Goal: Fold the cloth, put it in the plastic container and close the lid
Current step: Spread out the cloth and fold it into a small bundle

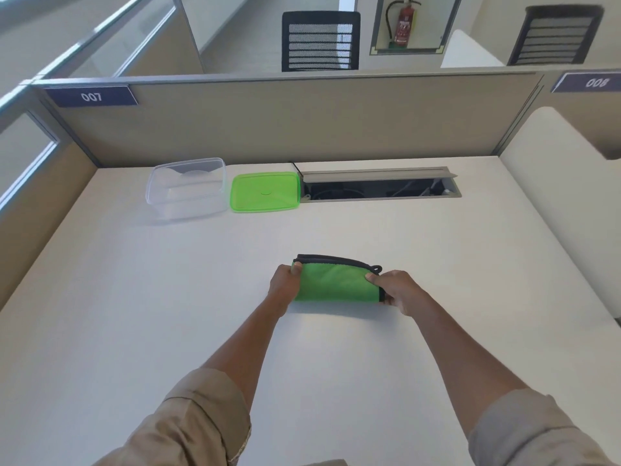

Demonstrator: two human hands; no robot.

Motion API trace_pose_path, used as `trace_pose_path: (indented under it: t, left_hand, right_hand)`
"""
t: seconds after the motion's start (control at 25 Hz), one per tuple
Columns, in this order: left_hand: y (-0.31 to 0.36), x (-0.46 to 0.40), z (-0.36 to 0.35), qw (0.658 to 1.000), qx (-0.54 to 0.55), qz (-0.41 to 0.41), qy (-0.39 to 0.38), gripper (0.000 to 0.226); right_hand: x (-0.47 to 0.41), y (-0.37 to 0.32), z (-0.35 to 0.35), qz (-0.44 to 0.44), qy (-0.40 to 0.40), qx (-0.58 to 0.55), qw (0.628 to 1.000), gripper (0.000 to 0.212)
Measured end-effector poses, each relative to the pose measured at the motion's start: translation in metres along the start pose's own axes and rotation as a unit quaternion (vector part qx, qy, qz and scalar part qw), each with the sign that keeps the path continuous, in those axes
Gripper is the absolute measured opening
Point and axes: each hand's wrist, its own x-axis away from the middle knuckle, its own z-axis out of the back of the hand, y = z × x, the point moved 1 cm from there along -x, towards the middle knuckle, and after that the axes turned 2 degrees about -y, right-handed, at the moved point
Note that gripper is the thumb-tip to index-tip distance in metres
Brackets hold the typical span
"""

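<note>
Cloth [336,282]: a green cloth with black edging is lying folded on the white desk [437,264], near the middle of the surface; a small black loop is sticking out at its far right corner.

Left hand [285,285]: is gripping the left end of the cloth, thumb pressing on top near the far corner, the remaining fingers hidden under or behind the fabric.

Right hand [398,290]: is pinching the right end of the cloth — thumb on the green face, fingers curling around the black-edged side.

Sleeves: both forearms are reaching forward from rolled-up tan sleeves [188,428] at the bottom of the view.

Plastic container [186,188]: a clear rectangular tub is standing upright and open at the far left of the desk, well apart from the cloth, with nothing visible inside.

Lid [265,192]: a green lid is lying flat on the desk just beside the container, on its right — whether the two are touching cannot be told.

Cable tray [379,186]: an opening in the desk with a raised grey flap is sitting directly right of the lid, dark inside.

Partition [285,119]: a beige divider is standing behind the desk, carrying a blue plate reading 007 [91,96] at its left.

Background: a black mesh chair [321,42] and a red fire extinguisher [405,25] in a wall recess are showing beyond the divider.
</note>
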Motion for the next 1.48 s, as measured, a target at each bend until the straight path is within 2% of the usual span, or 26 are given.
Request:
trace_pose_path:
  t: [0.2,0.28,0.36,0.4,0.44,0.48,0.56,0.6,0.64,0.72,0.76,0.8,0.84,0.92,1.0,1.08,1.28,1.48]
  left_hand:
    - [-0.018,0.007,0.019,1.0,0.03,0.001,0.007,0.037]
    - [-0.021,0.013,0.024,0.999,0.041,0.008,0.015,0.034]
    - [-0.021,0.023,0.027,0.996,-0.016,-0.035,0.078,0.036]
    - [-0.022,0.029,0.028,0.981,-0.079,-0.097,0.146,0.038]
    - [-0.023,0.036,0.027,0.95,-0.147,-0.182,0.208,0.04]
    - [-0.024,0.043,0.025,0.908,-0.215,-0.279,0.229,0.044]
    - [-0.03,0.05,0.012,0.826,-0.342,-0.421,0.154,0.053]
    - [-0.034,0.051,0.005,0.799,-0.393,-0.443,0.105,0.057]
    - [-0.037,0.05,0.0,0.785,-0.432,-0.438,0.069,0.061]
    - [-0.04,0.046,-0.007,0.792,-0.471,-0.387,0.028,0.069]
    - [-0.041,0.043,-0.008,0.802,-0.478,-0.359,0.015,0.072]
    - [-0.041,0.042,-0.009,0.808,-0.481,-0.34,0.006,0.075]
    - [-0.04,0.041,-0.011,0.811,-0.484,-0.329,-0.002,0.077]
    - [-0.036,0.041,-0.01,0.811,-0.493,-0.314,-0.012,0.079]
    - [-0.031,0.042,-0.01,0.812,-0.5,-0.301,-0.02,0.076]
    - [-0.029,0.043,-0.008,0.805,-0.512,-0.299,-0.029,0.068]
    - [-0.032,0.043,0.003,0.839,-0.46,-0.29,-0.031,0.056]
    - [-0.035,0.04,0.014,0.897,-0.387,-0.21,0.026,0.047]
  right_hand:
    - [0.011,0.006,-0.017,0.029,-0.018,-0.007,0.999,0.045]
    - [0.012,0.012,-0.023,0.05,0.013,0.026,0.998,0.047]
    - [0.013,0.014,-0.029,0.078,0.061,0.087,0.991,0.045]
    - [0.013,0.015,-0.033,0.092,0.084,0.113,0.986,0.043]
    - [0.013,0.016,-0.036,0.102,0.1,0.127,0.981,0.041]
    - [0.012,0.018,-0.039,0.111,0.112,0.131,0.979,0.039]
    - [0.009,0.019,-0.041,0.122,0.124,0.139,0.975,0.038]
    - [0.008,0.019,-0.041,0.124,0.127,0.145,0.973,0.038]
    - [0.009,0.018,-0.043,0.128,0.129,0.149,0.972,0.039]
    - [0.018,0.017,-0.05,0.157,0.157,0.164,0.961,0.049]
    - [0.025,0.017,-0.055,0.197,0.194,0.207,0.938,0.055]
    - [0.032,0.018,-0.06,0.252,0.237,0.274,0.897,0.06]
    - [0.039,0.022,-0.067,0.313,0.264,0.355,0.841,0.062]
    - [0.05,0.033,-0.084,0.406,0.236,0.483,0.739,0.064]
    - [0.053,0.047,-0.099,0.427,0.139,0.555,0.7,0.063]
    - [0.051,0.058,-0.106,0.403,0.081,0.576,0.707,0.06]
    - [0.047,0.058,-0.09,0.332,0.096,0.605,0.717,0.064]
    - [0.048,0.053,-0.074,0.256,0.124,0.553,0.783,0.054]
